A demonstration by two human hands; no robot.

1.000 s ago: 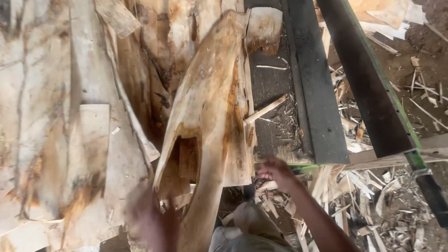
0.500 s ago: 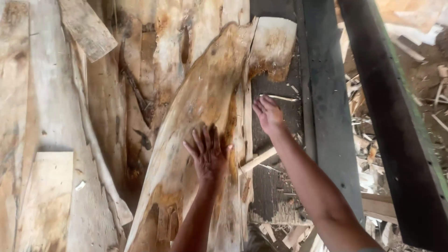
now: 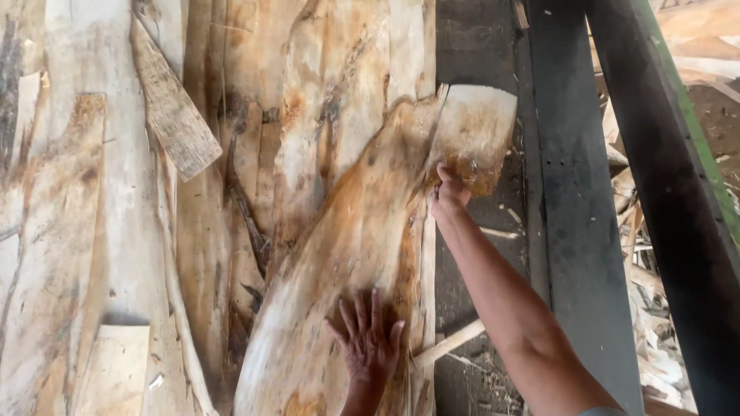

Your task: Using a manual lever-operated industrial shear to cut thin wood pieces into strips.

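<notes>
stacked pale veneer sheets (image 3: 100, 231) underlie the work. long orange-streaked curved bark slab (image 3: 347, 254) has shifted upward; left hand (image 3: 368, 339) now flat, fingers spread; right hand (image 3: 447, 192) pinching its edge.

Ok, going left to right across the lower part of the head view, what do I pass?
Pale wood offcut → left hand flat on the big wood slab → thin stick → right forearm → dark flat beam → dark green-edged beam.
</notes>
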